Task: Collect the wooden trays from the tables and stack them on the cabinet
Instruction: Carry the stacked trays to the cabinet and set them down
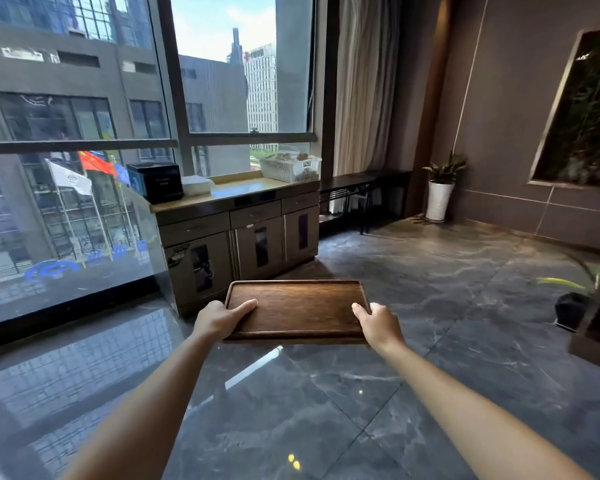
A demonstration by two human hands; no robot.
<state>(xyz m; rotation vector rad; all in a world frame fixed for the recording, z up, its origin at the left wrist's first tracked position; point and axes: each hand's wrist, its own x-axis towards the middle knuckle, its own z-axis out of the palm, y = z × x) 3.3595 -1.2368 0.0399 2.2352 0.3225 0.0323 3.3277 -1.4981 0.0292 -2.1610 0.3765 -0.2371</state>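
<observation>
- We carry one wooden tray (297, 308) out in front of us, held level above the dark marble floor (430, 306), with nothing under it but air.
- Our left hand (219, 318) grips the tray's near left corner, thumb lying on top of the inner face and fingers curled out of sight beneath.
- Our right hand (378, 323) clasps the near right corner the same way, thumb over the raised rim.
- Ahead stands the cabinet (238, 233) against the window, its pale top serving as the bench; the tray is still well apart from it.
- On that bench, a black box (156, 181) sits toward the left end with a white stack (196, 185) just beside it, and a white basket (290, 166) occupies the right end.
- The stretch of bench top between the white stack and the basket looks bare, and we judge it the likely spot for stacking; no other trays are visible there.
- The tray reads as stiff, solid wood, moderately light and not fragile, though its smooth finish may be a little slick.
- We judge the short ends, where the rim gives the thumbs a lip, the soundest hold; a two-handed grip keeps it flat.
- A potted plant (442, 188) stands in the far corner, clear of our path.
</observation>
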